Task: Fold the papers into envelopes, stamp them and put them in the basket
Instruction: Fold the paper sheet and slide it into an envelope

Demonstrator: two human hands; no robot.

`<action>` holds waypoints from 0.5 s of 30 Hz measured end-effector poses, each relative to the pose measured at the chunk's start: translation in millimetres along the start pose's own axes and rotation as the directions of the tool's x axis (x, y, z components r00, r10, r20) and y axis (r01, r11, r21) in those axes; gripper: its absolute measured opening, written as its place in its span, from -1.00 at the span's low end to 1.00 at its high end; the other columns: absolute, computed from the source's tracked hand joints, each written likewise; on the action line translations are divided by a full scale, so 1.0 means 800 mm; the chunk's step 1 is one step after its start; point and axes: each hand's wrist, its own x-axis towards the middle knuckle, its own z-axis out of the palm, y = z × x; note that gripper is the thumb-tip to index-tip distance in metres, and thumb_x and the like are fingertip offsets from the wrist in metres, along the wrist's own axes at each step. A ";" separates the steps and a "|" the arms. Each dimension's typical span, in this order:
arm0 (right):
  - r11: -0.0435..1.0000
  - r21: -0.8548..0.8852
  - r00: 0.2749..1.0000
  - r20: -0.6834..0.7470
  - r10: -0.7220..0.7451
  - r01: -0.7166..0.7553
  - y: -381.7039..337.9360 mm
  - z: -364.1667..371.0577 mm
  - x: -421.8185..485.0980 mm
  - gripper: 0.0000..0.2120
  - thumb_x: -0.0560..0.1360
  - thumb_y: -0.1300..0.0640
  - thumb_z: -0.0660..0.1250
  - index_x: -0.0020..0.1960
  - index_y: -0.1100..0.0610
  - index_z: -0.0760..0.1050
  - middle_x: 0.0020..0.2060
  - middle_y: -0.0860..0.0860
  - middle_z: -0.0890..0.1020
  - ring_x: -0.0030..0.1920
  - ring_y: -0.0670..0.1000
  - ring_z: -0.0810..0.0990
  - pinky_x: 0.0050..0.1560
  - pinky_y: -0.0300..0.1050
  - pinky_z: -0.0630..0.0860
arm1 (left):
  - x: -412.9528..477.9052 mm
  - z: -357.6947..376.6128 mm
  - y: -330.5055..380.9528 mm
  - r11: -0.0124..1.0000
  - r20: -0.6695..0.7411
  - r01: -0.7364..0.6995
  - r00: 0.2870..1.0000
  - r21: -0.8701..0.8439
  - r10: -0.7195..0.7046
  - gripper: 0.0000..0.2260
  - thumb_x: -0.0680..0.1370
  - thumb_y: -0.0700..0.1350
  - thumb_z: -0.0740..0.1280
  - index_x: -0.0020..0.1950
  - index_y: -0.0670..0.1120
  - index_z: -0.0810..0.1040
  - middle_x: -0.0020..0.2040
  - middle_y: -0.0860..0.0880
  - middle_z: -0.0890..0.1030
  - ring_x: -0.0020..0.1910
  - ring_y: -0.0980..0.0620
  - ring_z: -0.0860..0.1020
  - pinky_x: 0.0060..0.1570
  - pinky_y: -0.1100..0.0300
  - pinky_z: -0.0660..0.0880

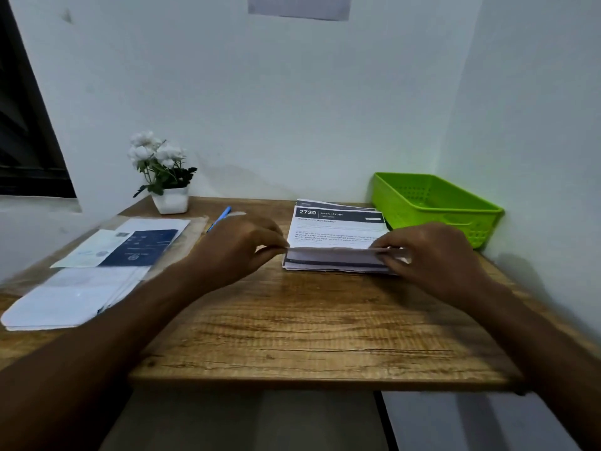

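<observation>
Two hands work one paper stack (338, 237) just left of the green basket (432, 203), which we find holding nothing visible. Our left hand (237, 245) and right hand (432, 255) pinch the top sheet's (335, 255) near edge, folded upward.

Two bare arms, no sleeves showing. Left hand (237, 245) and right hand (432, 255) bare too: no gloves, no rings, no watch, no bands on the wrists. Fingers a bit blurry.
</observation>
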 end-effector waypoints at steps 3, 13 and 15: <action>0.987 0.105 0.991 -0.036 0.125 -0.121 0.001 -0.023 -0.028 -0.82 0.34 0.08 0.56 -0.11 -0.14 0.69 -0.25 -0.17 0.72 -0.28 -0.16 0.64 -0.32 -0.25 0.41 | -0.033 -0.022 0.009 0.999 -0.010 0.031 0.999 -0.035 -0.031 -0.75 0.51 0.06 0.28 -0.05 -0.02 0.70 -0.12 0.08 0.67 -0.17 0.21 0.57 -0.21 0.29 0.50; 0.938 0.311 0.970 0.230 0.082 -0.153 -0.029 -0.033 -0.111 -0.69 0.46 -0.22 0.21 0.15 -0.30 0.59 0.06 -0.42 0.60 0.10 -0.37 0.56 0.02 -0.38 0.48 | -0.130 -0.049 0.068 0.994 0.069 0.112 0.991 0.020 -0.113 -0.72 0.51 0.12 0.24 -0.01 0.05 0.69 -0.04 0.11 0.66 -0.09 0.15 0.60 -0.24 0.14 0.57; 0.928 0.346 0.966 0.254 0.047 -0.136 -0.030 -0.039 -0.115 -0.69 0.47 -0.19 0.23 0.16 -0.28 0.59 0.09 -0.43 0.59 0.13 -0.38 0.55 0.07 -0.37 0.49 | -0.141 -0.049 0.072 0.989 0.058 0.148 0.988 -0.024 -0.146 -0.74 0.52 0.13 0.26 -0.01 0.05 0.69 -0.02 0.16 0.64 -0.06 0.20 0.59 -0.17 0.14 0.55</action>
